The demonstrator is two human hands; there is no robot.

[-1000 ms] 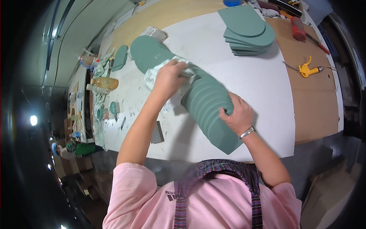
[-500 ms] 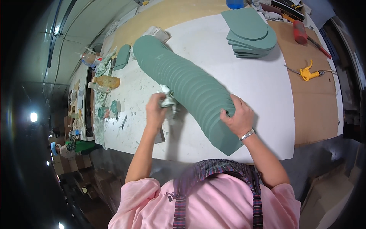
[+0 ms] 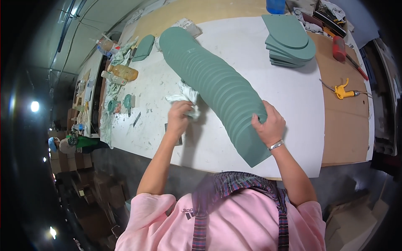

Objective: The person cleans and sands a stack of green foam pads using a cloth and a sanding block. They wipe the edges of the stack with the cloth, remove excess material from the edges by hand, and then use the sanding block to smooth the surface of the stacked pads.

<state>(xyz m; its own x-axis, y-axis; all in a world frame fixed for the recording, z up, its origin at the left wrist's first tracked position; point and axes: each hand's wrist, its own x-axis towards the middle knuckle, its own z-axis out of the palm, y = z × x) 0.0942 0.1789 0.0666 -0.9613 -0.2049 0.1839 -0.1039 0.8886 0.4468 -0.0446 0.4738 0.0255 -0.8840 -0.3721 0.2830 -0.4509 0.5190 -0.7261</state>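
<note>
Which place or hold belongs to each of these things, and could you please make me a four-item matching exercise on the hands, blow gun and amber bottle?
1. Left hand
2. Right hand
3. Yellow blow gun
4. Amber bottle

A. On the brown board
B. Gripping a crumpled rag
C. On the table's left side
D. Holding the fanned green pieces' near end

Pairs: 1-B, 2-D, 3-A, 4-C

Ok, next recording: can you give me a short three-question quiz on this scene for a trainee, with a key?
1. Which hand holds the white cloth?
2. True or false: the right hand touches the fanned row of green pieces.
3. What colour is the head of the mallet? A) yellow B) red C) blue

Key: 1. The left hand. 2. True. 3. B.
</note>
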